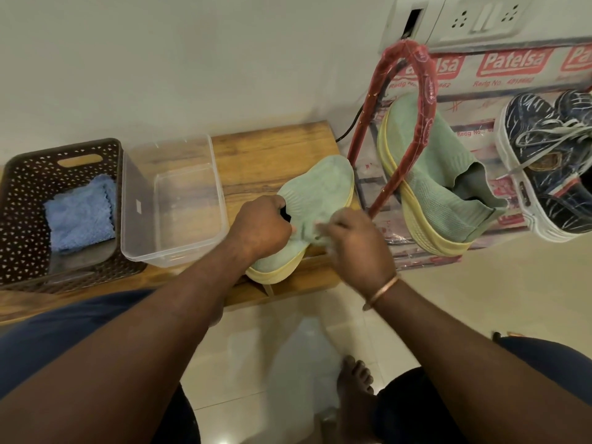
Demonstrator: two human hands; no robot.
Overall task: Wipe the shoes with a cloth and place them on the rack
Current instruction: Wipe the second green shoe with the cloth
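Note:
A pale green knit shoe (315, 190) with a yellow sole lies on the wooden bench (266, 155). My left hand (261, 224) grips its collar, fingers curled into the opening. My right hand (358, 243) is blurred and pinches a pale cloth (322, 232) against the shoe's side. The matching green shoe (429, 174) sits tilted on the red-framed rack (423, 78) at the right. Beside it on the rack rests a dark blue lace-up shoe (551, 168) with a white sole.
A brown perforated basket (25, 193) holding a folded blue cloth (80, 213) stands at the bench's left end. A clear plastic tub (173, 200) sits next to it. The wall with a socket panel (480, 17) is behind. My bare foot (355, 379) is on the tiled floor.

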